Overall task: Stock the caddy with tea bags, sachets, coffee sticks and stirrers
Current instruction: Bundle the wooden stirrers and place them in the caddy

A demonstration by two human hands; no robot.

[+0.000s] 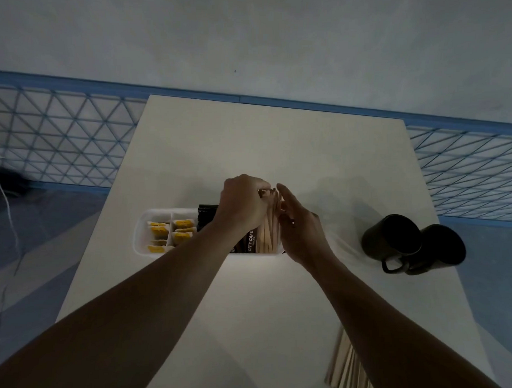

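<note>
Caddy (140, 232): white, long axis across the desk (251, 141), near its middle. Left cells: yellow packets (159, 230). Middle: dark coffee sticks (248, 243). Right end: stirrers (266, 235), standing on end, tops tilted away from the person. Left hand (242, 205) pinches their tops; right hand (300, 234), fingers straight, steadies the bundle. Apparently left to stock: loose stirrers (344, 370) at the near edge. Two black mugs (414, 244) stand to the right.

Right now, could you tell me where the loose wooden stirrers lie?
Head view: the loose wooden stirrers lie on the white table's near right side, nearer the person than the two black mugs.
</note>
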